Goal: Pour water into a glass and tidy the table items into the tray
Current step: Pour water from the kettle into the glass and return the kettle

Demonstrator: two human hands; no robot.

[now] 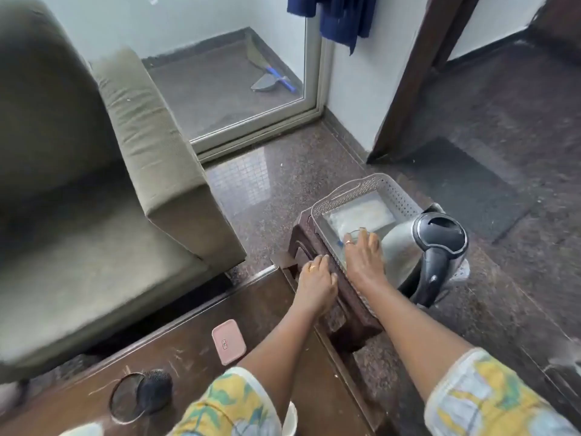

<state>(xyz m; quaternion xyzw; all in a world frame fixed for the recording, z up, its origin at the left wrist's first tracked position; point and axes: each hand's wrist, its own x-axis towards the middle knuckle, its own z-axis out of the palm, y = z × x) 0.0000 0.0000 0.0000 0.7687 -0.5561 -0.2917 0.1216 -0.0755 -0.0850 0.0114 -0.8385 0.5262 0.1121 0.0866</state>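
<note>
A grey perforated tray (333, 199) stands on a small dark wooden stool (355, 319). Inside it lie a clear plastic pouch (361, 214) and a steel kettle (405, 247) with a black lid and handle. My right hand (364, 262) reaches into the tray from above, fingers spread over the rim of a clear glass (356, 233) beside the kettle. My left hand (316, 281) has its fingers curled against the tray's near left rim at the stool's edge. Most of the glass is hidden under my hand.
On the dark wooden table (195, 357) in front of me lie a pink case (228, 341), a black comb with a thin ring (144, 394) and a white cup (290, 420) at the bottom edge. An olive sofa (110, 184) stands left; granite floor surrounds the stool.
</note>
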